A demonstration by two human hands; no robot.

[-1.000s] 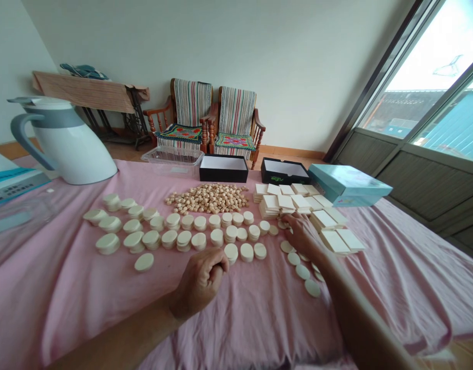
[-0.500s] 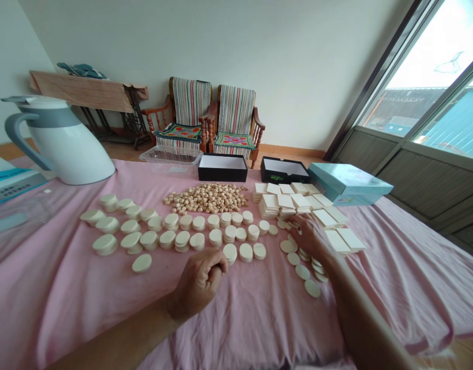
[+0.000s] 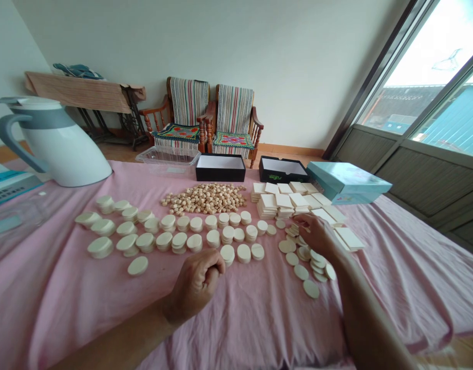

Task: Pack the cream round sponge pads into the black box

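Observation:
My left hand (image 3: 200,277) is curled into a fist on the cloth, close to a stack of round wooden discs (image 3: 227,253). Whatever may be inside the fist is hidden. On the right, my right hand (image 3: 316,234) reaches over loose wooden discs (image 3: 317,262), its fingers bent downward and a little apart. Its fingertips touch or hover just above small discs (image 3: 292,229); the contact is not clear. Rows of short disc stacks (image 3: 164,240) spread to the left, with one low disc (image 3: 138,265) in front. Square wooden tiles (image 3: 267,203) stand stacked behind my right hand.
Small wooden pieces (image 3: 207,198) lie heaped at the back middle. Behind them are two open black boxes (image 3: 221,168), a clear plastic tray (image 3: 169,156) and a light-blue box (image 3: 347,182). A white jug (image 3: 67,149) stands left on the pink cloth (image 3: 236,318).
My right hand has shifted slightly right, uncovering more of the loose discs near its wrist. My left fist stays beside the same stack. The whole view has shifted a little.

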